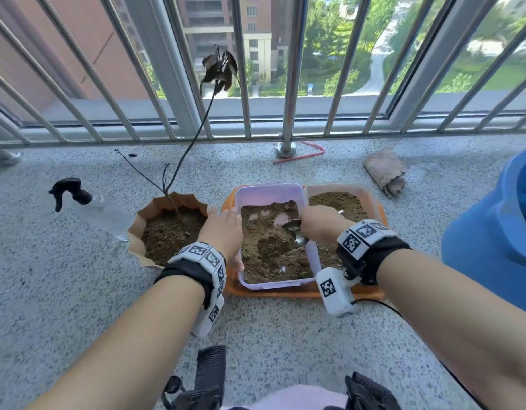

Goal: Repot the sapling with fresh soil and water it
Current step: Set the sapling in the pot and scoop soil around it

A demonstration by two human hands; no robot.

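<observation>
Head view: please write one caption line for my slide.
Right hand digs a metal spoon into soil in the purple box; left hand steadies it.

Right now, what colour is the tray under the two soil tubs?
Orange; the tray shows best in the head view.

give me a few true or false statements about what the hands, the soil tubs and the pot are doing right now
1. The right hand holds a metal spoon in the soil of the purple tub. True.
2. The left hand grips the spray bottle. False: it rests on the purple tub's left edge; the bottle lies apart on the floor, left of the pot.
3. The sapling stands in the brown pot. True.
4. The two tubs sit on a blue tray. False: the tray is orange.
5. The second tub is empty. False: it holds soil.
</observation>
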